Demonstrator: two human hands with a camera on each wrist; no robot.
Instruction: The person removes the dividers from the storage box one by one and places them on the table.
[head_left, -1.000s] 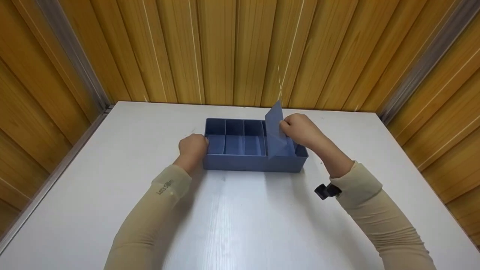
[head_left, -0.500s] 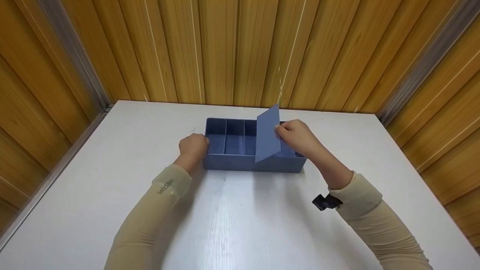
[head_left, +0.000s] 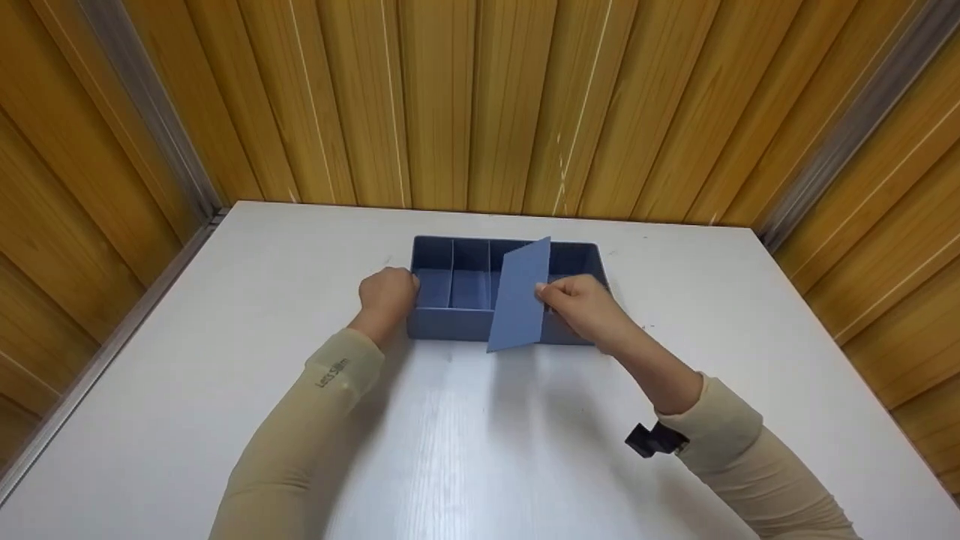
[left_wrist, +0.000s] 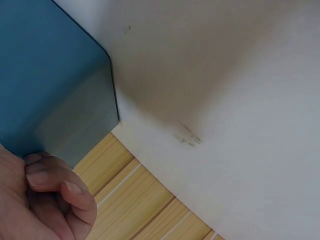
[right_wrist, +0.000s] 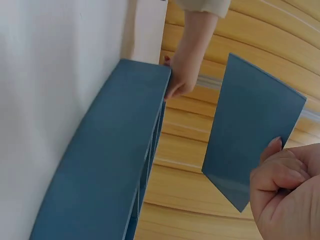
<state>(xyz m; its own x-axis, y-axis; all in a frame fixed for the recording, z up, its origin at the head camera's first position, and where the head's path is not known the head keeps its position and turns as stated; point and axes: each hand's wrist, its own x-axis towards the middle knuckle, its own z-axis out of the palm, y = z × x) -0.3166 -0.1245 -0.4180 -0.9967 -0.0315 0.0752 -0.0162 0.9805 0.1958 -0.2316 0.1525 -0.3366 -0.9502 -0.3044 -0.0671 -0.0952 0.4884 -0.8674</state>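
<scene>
The right hand (head_left: 581, 304) is pinching a flat blue panel (head_left: 519, 296) by its right edge, fingers curled and thumb pressed against it, and is holding it in the air, tilted, above the near wall of the blue box (head_left: 450, 324). In the right wrist view the panel (right_wrist: 250, 140) is hanging free of the box (right_wrist: 105, 165), touching nothing but the fingers (right_wrist: 280, 172).

The left hand (head_left: 386, 294) is gripping the left end of the box, fingers curled against its wall; the left wrist view is showing those fingers (left_wrist: 50, 182) bent at the box corner (left_wrist: 75, 110).

The box is sitting on the white table (head_left: 480, 450), toward the far side, near the wooden wall (head_left: 480, 97). Two upright dividers (head_left: 451, 274) are standing in its left half, making narrow compartments, while the right part is showing as one wider open space. Judging by this, one panel is out of the box and fully lifted clear; two are left in their slots. Where the lifted panel is meant to go cannot be told from these views.
</scene>
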